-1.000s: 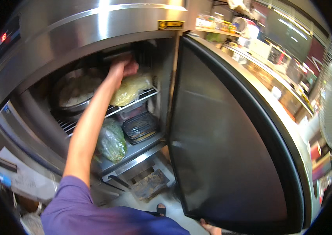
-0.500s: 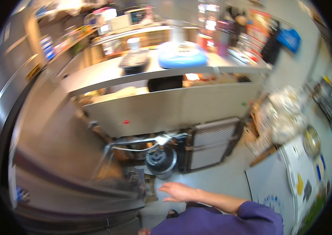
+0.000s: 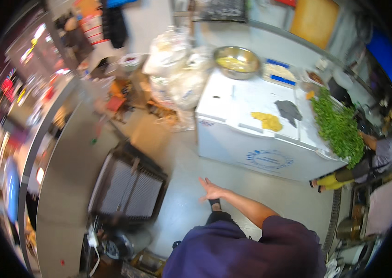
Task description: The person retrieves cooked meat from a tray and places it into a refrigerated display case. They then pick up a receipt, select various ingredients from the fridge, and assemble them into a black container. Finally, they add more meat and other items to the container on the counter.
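Your one visible hand (image 3: 212,189) hangs with fingers spread wide and holding nothing, out over the bare grey floor (image 3: 191,153), nearest the dark slatted grille (image 3: 128,185) and well apart from the white chest freezer (image 3: 256,134); which hand it is cannot be told, and the other is out of view. Keep that arm loose for balance as you turn. Watch your footing near the grille, and the person tending the heap of greens (image 3: 339,125) on the freezer's surface.
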